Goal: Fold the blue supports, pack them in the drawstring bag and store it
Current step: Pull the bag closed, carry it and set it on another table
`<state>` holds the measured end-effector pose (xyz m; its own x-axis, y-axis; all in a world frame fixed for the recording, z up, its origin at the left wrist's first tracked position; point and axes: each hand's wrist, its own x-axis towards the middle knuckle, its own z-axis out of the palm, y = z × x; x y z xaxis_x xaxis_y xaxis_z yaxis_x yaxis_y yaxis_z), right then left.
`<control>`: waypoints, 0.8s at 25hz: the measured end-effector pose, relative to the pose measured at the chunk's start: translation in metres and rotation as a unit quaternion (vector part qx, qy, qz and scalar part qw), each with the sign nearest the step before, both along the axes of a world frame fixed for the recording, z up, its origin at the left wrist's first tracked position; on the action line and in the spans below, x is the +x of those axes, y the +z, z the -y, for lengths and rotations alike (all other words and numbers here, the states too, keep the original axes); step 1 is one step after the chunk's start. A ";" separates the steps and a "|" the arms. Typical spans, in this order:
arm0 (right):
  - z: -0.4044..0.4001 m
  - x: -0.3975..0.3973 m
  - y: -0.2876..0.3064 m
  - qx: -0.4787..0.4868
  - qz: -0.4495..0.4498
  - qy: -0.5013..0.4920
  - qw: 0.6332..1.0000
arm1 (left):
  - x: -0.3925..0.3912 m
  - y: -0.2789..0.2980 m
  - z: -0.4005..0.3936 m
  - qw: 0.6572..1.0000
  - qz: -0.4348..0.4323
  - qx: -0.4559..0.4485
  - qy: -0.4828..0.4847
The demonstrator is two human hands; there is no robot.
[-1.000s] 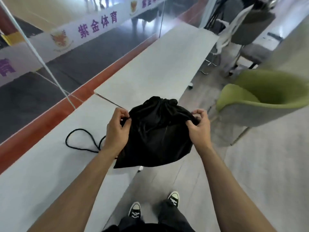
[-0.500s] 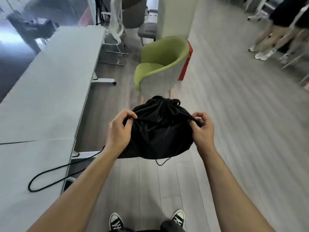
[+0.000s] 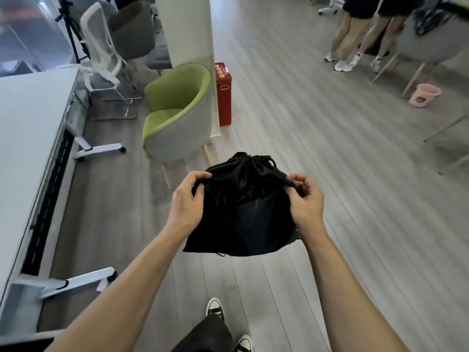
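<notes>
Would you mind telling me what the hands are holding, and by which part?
Both hands, left hand and right hand, pinch the black drawstring bag at its upper side edges.

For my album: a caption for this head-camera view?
Both hands, left and right, carry a closed black bag over grey floor.

Looks like an office or shared workroom. Grey plank floor throughout; long white table on wheeled legs along the left. Green tub chair beside a white pillar, white mesh office chair and a tripod behind. Red metal box against the pillar. Pink wastebasket near other people's legs, far right.
</notes>
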<state>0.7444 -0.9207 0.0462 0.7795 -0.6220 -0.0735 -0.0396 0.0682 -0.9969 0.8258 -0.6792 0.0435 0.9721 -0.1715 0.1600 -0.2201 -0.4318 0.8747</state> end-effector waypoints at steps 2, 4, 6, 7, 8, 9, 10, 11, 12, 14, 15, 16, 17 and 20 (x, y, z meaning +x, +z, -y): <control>0.037 0.017 -0.007 0.000 -0.004 -0.018 1.000 | 0.023 -0.003 0.041 1.000 -0.001 0.003 -0.017; 0.076 0.040 -0.015 -0.007 -0.011 -0.027 1.000 | 0.052 -0.007 0.082 0.999 0.000 0.006 -0.033; 0.121 0.073 -0.020 -0.007 -0.018 -0.042 0.999 | 0.088 -0.011 0.128 0.999 -0.010 -0.007 -0.045; 0.141 0.090 -0.021 -0.002 -0.021 -0.049 0.999 | 0.106 -0.012 0.148 0.999 -0.013 -0.013 -0.049; 0.162 0.110 -0.020 0.001 -0.024 -0.055 0.998 | 0.126 -0.013 0.170 0.998 -0.019 -0.016 -0.051; 0.181 0.130 -0.018 0.000 -0.028 -0.061 0.998 | 0.146 -0.012 0.189 0.998 -0.027 -0.016 -0.047; 0.203 0.154 -0.015 -0.003 -0.032 -0.066 0.997 | 0.170 -0.012 0.210 0.998 -0.036 -0.019 -0.043; 0.222 0.175 -0.011 -0.004 -0.032 -0.068 0.997 | 0.191 -0.012 0.228 0.998 -0.041 -0.021 -0.041; 0.239 0.197 -0.006 -0.003 -0.025 -0.069 0.997 | 0.211 -0.009 0.246 0.998 -0.038 -0.022 -0.046; 0.279 0.241 0.002 -0.001 -0.019 -0.077 0.997 | 0.256 -0.002 0.285 0.998 -0.036 -0.022 -0.056; 0.300 0.264 0.006 -0.001 -0.019 -0.079 0.997 | 0.280 0.001 0.306 0.997 -0.035 -0.024 -0.059; 0.318 0.286 0.009 -0.002 -0.013 -0.080 0.997 | 0.300 0.005 0.325 0.997 -0.032 -0.029 -0.061; 0.336 0.308 0.013 -0.003 -0.003 -0.078 0.997 | 0.321 0.009 0.344 0.997 -0.025 -0.032 -0.063; 0.397 0.383 0.016 -0.013 0.006 -0.073 0.997 | 0.393 0.012 0.402 0.998 -0.021 -0.030 -0.059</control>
